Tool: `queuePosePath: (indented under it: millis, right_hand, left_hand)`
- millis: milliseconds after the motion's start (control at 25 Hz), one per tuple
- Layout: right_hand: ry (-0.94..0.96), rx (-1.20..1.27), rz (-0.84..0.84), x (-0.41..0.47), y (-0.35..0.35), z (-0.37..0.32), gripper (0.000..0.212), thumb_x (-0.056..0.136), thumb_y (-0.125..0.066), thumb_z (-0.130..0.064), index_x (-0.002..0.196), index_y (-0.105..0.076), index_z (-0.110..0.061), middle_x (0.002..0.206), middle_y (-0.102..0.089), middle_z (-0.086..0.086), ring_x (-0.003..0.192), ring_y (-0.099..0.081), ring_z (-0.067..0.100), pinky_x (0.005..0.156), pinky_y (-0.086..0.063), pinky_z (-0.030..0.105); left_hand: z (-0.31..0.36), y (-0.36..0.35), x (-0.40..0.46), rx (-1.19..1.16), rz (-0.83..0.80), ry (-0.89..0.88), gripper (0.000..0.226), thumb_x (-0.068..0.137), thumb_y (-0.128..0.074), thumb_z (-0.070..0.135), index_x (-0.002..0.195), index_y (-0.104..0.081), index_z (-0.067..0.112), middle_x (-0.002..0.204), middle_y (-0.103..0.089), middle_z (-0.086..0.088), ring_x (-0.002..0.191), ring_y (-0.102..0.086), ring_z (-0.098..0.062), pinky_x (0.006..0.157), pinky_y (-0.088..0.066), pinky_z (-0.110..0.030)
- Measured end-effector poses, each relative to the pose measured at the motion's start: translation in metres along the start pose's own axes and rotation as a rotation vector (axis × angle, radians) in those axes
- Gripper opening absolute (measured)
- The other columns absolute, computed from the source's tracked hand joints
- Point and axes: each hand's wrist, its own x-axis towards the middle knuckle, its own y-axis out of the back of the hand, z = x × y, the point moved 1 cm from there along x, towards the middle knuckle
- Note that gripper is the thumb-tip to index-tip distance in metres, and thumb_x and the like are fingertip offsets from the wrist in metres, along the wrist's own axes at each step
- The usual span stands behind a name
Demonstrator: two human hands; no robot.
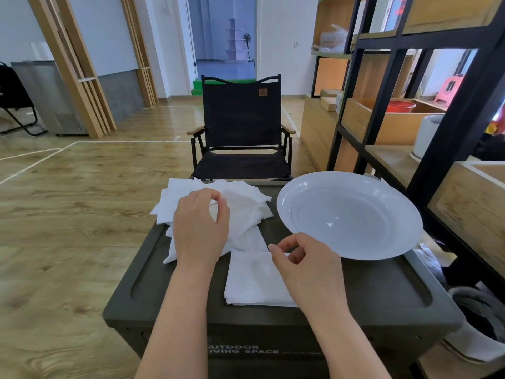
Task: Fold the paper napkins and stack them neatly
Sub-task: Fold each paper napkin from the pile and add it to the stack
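We have a loose heap of unfolded napkins [240, 212] at the far left of the dark worktop [382, 285], and a small folded stack [254, 280] lying nearer to us, just in front of the heap. Our left hand [200, 228] rests over the heap with thumb and forefinger drawn together at its top, and it looks as if they pinch an edge of the uppermost sheet, though we cannot be sure the paper is truly caught. Our right hand [306, 265] sits over the far right corner of the folded stack, thumb and forefinger curled close; whether they nip the corner or only touch it, we cannot tell. A wide white plate [349, 214] stands to the right, close beside the heap and empty. We judge this paper to be very light, limp and easy to tear or crumple, so it should be lifted by a corner or an edge with a soft pinch, one sheet at a time, since thin sheets tend to cling together. For folding, we would take two neighbouring corners and lay them over flat, then press the crease gently. The stack will shift at a nudge, so a steadying finger helps.
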Motion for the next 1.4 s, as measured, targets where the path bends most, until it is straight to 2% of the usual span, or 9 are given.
queuePosePath:
  millis: [120,240,440,640,840,960,1040,1240,1400]
  right_hand:
    - [0.100,0.104,-0.025,-0.001,0.003,-0.007,0.053,0.079,-0.071,-0.040,0.122,-0.041,-0.046,0.110,-0.044,-0.033,0.101,-0.047,-0.006,0.095,-0.039,0.012]
    - [0.217,0.133,-0.128,-0.002,0.003,-0.015,0.078,0.075,-0.072,-0.048,0.131,-0.019,-0.060,0.119,-0.016,-0.055,0.117,-0.021,-0.019,0.097,-0.016,0.009]
    - [0.158,0.254,-0.174,0.000,0.002,-0.009,0.037,0.079,-0.071,-0.038,0.112,-0.055,-0.044,0.105,-0.059,-0.033,0.102,-0.053,-0.011,0.083,-0.038,0.008]
    - [0.065,0.460,-0.020,0.001,0.009,-0.009,0.006,0.083,-0.069,-0.026,0.077,-0.067,-0.025,0.071,-0.066,-0.009,0.068,-0.059,0.001,0.066,-0.047,0.015]
    - [-0.057,0.574,-0.051,0.002,0.019,-0.013,0.040,0.091,-0.049,-0.043,0.065,-0.060,-0.014,0.059,-0.056,-0.005,0.059,-0.051,0.006,0.064,-0.042,0.025]
    - [0.145,0.561,-0.428,0.000,0.030,-0.014,0.025,0.086,-0.050,-0.050,0.105,-0.065,-0.044,0.105,-0.066,-0.023,0.099,-0.060,-0.005,0.085,-0.050,0.021]
    - [0.167,0.603,-0.582,-0.002,0.030,-0.011,0.026,0.085,-0.063,-0.039,0.110,-0.064,-0.041,0.111,-0.068,-0.018,0.104,-0.063,0.003,0.088,-0.054,0.026]
    - [0.065,0.507,-0.297,0.002,0.018,-0.009,0.033,0.086,-0.061,-0.002,0.079,-0.076,-0.031,0.086,-0.074,-0.006,0.088,-0.068,0.017,0.077,-0.057,0.035]
    - [0.049,0.674,-0.191,0.003,0.022,-0.009,0.046,0.086,-0.059,0.003,0.067,-0.074,-0.036,0.084,-0.072,-0.012,0.091,-0.066,0.018,0.074,-0.059,0.036]
  left_hand:
    - [0.016,0.042,-0.008,-0.037,-0.165,-0.157,0.010,0.090,-0.055,0.029,0.084,-0.062,0.024,0.087,-0.067,0.013,0.089,-0.057,-0.010,0.082,-0.044,-0.033]
    - [0.033,0.073,-0.015,-0.092,-0.567,-0.119,0.009,0.090,-0.055,0.039,0.081,-0.056,0.039,0.083,-0.064,0.018,0.086,-0.058,-0.001,0.069,-0.039,-0.022]
    - [0.053,0.090,-0.021,-0.398,-0.464,-0.109,0.007,0.085,-0.059,0.038,0.078,-0.060,0.036,0.084,-0.063,0.021,0.089,-0.058,0.002,0.064,-0.041,-0.013]
    - [0.060,0.095,-0.027,-0.665,-0.751,-0.137,0.008,0.081,-0.063,0.039,0.080,-0.066,0.032,0.085,-0.069,0.011,0.088,-0.064,-0.009,0.078,-0.044,-0.026]
    - [0.061,0.081,-0.025,-0.466,-0.461,-0.060,0.011,0.090,-0.059,0.026,0.080,-0.059,0.030,0.080,-0.063,0.020,0.084,-0.061,0.001,0.072,-0.040,-0.014]
    - [0.059,0.081,-0.023,-0.471,-0.453,-0.050,0.011,0.091,-0.057,0.026,0.081,-0.058,0.027,0.077,-0.061,0.016,0.076,-0.057,0.000,0.066,-0.039,-0.012]
    - [0.058,0.084,-0.022,-0.434,-0.423,-0.045,0.010,0.091,-0.057,0.030,0.082,-0.059,0.026,0.080,-0.063,0.013,0.079,-0.059,-0.003,0.067,-0.039,-0.017]
    - [0.069,0.101,-0.026,-0.513,-0.668,-0.094,0.040,0.088,-0.052,0.054,0.067,-0.073,0.027,0.082,-0.072,0.016,0.068,-0.061,0.007,0.061,-0.041,-0.008]
    - [0.052,0.086,-0.022,-0.375,-0.537,0.058,0.037,0.070,-0.052,0.064,0.085,-0.073,0.037,0.093,-0.069,0.026,0.090,-0.057,0.015,0.074,-0.040,-0.011]
